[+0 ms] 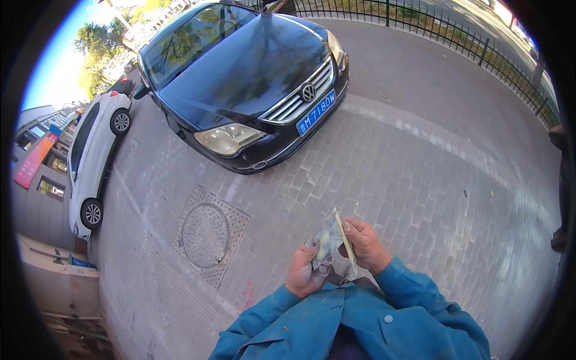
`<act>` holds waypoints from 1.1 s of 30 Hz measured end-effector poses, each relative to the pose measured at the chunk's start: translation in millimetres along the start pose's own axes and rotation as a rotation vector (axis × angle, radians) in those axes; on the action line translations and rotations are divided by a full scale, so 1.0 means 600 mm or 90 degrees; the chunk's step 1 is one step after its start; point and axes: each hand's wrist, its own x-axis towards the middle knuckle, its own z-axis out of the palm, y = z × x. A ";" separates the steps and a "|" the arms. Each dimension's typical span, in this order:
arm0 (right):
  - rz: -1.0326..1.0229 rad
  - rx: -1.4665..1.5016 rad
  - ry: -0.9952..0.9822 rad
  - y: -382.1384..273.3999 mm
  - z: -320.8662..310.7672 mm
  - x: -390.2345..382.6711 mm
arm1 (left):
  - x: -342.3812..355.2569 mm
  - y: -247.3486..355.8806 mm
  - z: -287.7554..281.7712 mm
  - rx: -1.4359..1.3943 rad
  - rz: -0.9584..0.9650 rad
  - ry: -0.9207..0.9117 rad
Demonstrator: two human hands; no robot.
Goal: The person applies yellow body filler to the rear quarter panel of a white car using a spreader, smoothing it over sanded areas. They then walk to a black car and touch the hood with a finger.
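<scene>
In front of my blue jacket (384, 318), both hands hold a thin, flat, greenish-grey packet (328, 240) with pale yellowish patches. I cannot make out exactly what kind of packet it is. My left hand (303, 273) is closed on its lower left side, the thumb lying on the face. Along the right side runs a narrow cream-yellow edge (348, 247), and my right hand (366, 245) pinches there with bent fingers. Whether that edge belongs to the packet or is a separate piece cannot be told. The packet stands tilted, its top corner pointing away from me.
A dark car (246, 72) faces me a short way ahead on the grey paving (384, 174). To its left is a white car (90, 150). A round manhole cover (205, 235) lies in the ground at left. A black fence (456, 45) runs along the far right.
</scene>
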 end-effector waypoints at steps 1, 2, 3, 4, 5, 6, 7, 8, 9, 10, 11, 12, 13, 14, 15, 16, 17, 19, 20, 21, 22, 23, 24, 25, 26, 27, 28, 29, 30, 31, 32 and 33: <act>0.020 -0.057 -0.049 0.006 -0.005 0.020 | 0.013 0.021 -0.009 -0.030 0.021 0.001; 0.039 -0.114 -0.098 0.009 -0.011 0.041 | 0.028 0.043 -0.019 -0.061 0.042 0.001; 0.053 -0.273 -0.088 0.008 -0.021 0.060 | 0.040 0.066 -0.032 -0.087 0.077 -0.013; 0.034 -0.189 -0.013 0.018 -0.026 0.086 | 0.053 0.089 -0.045 -0.113 0.112 -0.028; 0.024 -0.106 0.064 0.025 -0.024 0.115 | 0.071 0.106 -0.059 -0.143 0.145 -0.035; 0.012 -0.023 0.141 0.028 -0.024 0.144 | 0.092 0.120 -0.070 -0.111 0.161 -0.002; -0.019 0.023 0.169 0.020 -0.033 0.178 | 0.114 0.134 -0.080 -0.078 0.176 0.031; -0.024 0.006 0.169 0.003 -0.032 0.212 | 0.138 0.151 -0.087 -0.047 0.195 0.061; -0.028 -0.010 0.170 -0.012 -0.034 0.246 | 0.159 0.165 -0.087 -0.007 0.203 0.058; -0.031 -0.025 0.171 -0.026 -0.036 0.282 | 0.195 0.172 -0.094 -0.004 0.205 0.067; -0.017 -0.048 0.146 -0.034 -0.044 0.319 | 0.237 0.168 -0.104 -0.006 0.200 0.078; -0.003 -0.044 0.130 -0.058 -0.026 0.343 | 0.270 0.178 -0.097 0.001 0.206 0.074; 0.012 -0.039 0.115 -0.081 -0.003 0.363 | 0.295 0.192 -0.092 -0.004 0.198 0.063; 0.034 -0.028 0.107 -0.095 0.014 0.391 | 0.316 0.216 -0.087 0.017 0.199 0.076; 0.039 -0.024 0.103 -0.100 0.029 0.419 | 0.336 0.239 -0.082 0.040 0.200 0.088; 0.044 -0.020 0.098 -0.101 0.042 0.447 | 0.357 0.262 -0.075 0.062 0.201 0.100; 0.051 -0.017 0.098 -0.103 0.046 0.473 | 0.379 0.286 -0.067 0.088 0.212 0.106; 0.072 -0.006 0.095 -0.116 0.043 0.527 | 0.424 0.336 -0.053 0.141 0.235 0.118; 0.082 0.005 0.089 -0.120 0.046 0.552 | 0.445 0.354 -0.055 0.120 0.211 0.099; 0.095 -0.006 0.079 -0.128 0.048 0.574 | 0.467 0.368 -0.059 0.100 0.188 0.082; 0.111 0.003 0.054 -0.133 0.051 0.596 | 0.488 0.383 -0.060 0.079 0.165 0.065; 0.127 0.010 0.031 -0.136 0.048 0.620 | 0.511 0.393 -0.059 0.094 0.151 0.078; 0.144 0.016 0.007 -0.142 0.041 0.646 | 0.533 0.401 -0.057 0.108 0.139 0.092; 0.166 0.007 -0.032 -0.152 0.027 0.673 | 0.555 0.408 -0.056 0.122 0.127 0.107; 0.189 -0.004 -0.069 -0.165 0.007 0.701 | 0.579 0.413 -0.063 0.121 0.148 0.130; 0.209 -0.014 -0.110 -0.179 -0.013 0.733 | 0.605 0.420 -0.074 0.124 0.172 0.154; 0.208 -0.018 -0.090 -0.193 -0.030 0.764 | 0.631 0.429 -0.085 0.126 0.197 0.178; 0.206 -0.024 -0.065 -0.207 -0.051 0.794 | 0.657 0.440 -0.090 0.081 0.229 0.206; 0.202 -0.026 -0.044 -0.219 -0.075 0.830 | 0.684 0.458 -0.094 0.041 0.263 0.234; 0.200 -0.029 0.018 -0.223 -0.113 0.876 | 0.710 0.476 -0.103 -0.001 0.298 0.261; 0.184 -0.011 0.057 -0.229 -0.148 0.924 | 0.739 0.492 -0.132 0.022 0.334 0.302; 0.173 0.008 0.098 -0.237 -0.182 0.970 | 0.759 0.504 -0.166 0.042 0.367 0.347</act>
